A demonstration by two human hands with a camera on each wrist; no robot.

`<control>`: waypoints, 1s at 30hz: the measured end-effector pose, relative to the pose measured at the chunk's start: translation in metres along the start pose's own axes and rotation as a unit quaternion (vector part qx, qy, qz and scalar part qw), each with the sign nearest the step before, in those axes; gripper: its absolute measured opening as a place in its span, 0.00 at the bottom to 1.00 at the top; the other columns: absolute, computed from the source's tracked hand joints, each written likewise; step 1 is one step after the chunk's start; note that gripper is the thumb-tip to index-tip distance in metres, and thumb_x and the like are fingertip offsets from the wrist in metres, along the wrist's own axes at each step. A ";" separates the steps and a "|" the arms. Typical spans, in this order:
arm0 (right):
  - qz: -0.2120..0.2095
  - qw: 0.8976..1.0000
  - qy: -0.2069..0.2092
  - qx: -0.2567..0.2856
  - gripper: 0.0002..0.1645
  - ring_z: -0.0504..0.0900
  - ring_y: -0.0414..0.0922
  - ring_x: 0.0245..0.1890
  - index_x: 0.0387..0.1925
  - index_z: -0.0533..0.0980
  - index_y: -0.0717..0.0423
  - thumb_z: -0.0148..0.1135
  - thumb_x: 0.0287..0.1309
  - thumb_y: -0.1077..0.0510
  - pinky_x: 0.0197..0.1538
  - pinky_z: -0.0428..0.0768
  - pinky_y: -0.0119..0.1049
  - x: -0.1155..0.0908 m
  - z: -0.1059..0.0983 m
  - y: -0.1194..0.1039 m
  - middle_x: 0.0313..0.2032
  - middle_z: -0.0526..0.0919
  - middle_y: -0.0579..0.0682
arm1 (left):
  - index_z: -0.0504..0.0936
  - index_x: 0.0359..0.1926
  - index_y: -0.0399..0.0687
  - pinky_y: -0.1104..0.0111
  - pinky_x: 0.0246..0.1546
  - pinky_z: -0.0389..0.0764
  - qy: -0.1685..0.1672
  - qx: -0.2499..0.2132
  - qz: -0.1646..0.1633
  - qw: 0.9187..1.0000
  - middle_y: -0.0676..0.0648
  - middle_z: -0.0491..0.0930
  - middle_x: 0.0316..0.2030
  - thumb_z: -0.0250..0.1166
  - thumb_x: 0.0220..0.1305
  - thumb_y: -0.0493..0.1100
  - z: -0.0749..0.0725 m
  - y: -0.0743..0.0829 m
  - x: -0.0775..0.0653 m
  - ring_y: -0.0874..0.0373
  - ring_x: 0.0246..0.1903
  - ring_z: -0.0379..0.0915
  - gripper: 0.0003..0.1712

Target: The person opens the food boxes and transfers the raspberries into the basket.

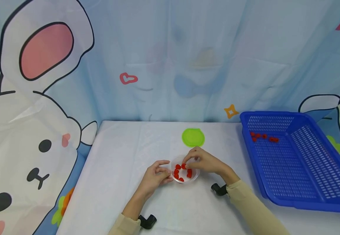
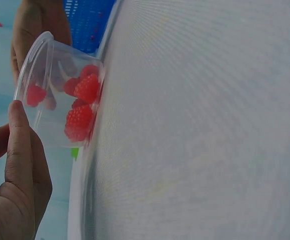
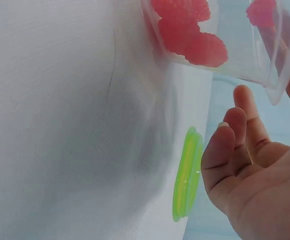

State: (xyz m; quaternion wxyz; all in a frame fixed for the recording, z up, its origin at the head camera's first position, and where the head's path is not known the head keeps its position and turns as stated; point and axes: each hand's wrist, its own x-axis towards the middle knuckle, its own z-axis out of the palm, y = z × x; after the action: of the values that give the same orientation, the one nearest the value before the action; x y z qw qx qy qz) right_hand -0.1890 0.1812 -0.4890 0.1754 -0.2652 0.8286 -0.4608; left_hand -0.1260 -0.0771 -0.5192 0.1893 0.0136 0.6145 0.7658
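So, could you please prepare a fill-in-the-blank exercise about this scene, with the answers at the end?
1. The hand pinching a raspberry at the mouth of the clear cup is the person's ____ hand.
2. The round lid beyond the cup is ____ in colour.
3. The large basket is coloured ____.
4. Other raspberries lie toward the basket's far ____ corner, as the head view shows.
Answers: right; green; blue; left.

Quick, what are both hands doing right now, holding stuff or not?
Left hand: open, touching the clear cup.
Right hand: closed, pinching a red berry inside the cup.
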 end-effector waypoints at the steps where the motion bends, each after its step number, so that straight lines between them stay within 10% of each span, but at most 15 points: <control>1: 0.007 1.000 0.005 0.003 0.07 0.68 0.57 0.51 0.40 0.87 0.44 0.69 0.61 0.58 0.50 0.70 0.47 -0.001 0.000 0.000 0.45 0.78 0.46 | 0.71 0.65 0.35 0.60 0.45 0.86 0.001 0.000 -0.001 1.000 0.40 0.79 0.39 0.65 0.68 0.32 0.000 0.000 0.000 0.52 0.36 0.83 0.26; 30: 0.059 0.986 0.154 0.017 0.13 0.77 0.55 0.37 0.48 0.83 0.53 0.67 0.66 0.53 0.38 0.80 0.38 -0.038 -0.045 -0.028 0.38 0.81 0.52 | 0.70 0.65 0.34 0.60 0.45 0.86 -0.003 -0.001 0.000 1.000 0.41 0.79 0.38 0.65 0.68 0.32 0.000 0.000 -0.001 0.52 0.36 0.83 0.26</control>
State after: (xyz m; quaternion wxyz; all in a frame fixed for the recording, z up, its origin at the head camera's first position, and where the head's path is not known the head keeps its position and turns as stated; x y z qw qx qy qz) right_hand -0.1753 0.2219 -0.4398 0.0776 -0.1385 0.8519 -0.4990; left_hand -0.1255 -0.0772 -0.5192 0.1910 0.0158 0.6134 0.7661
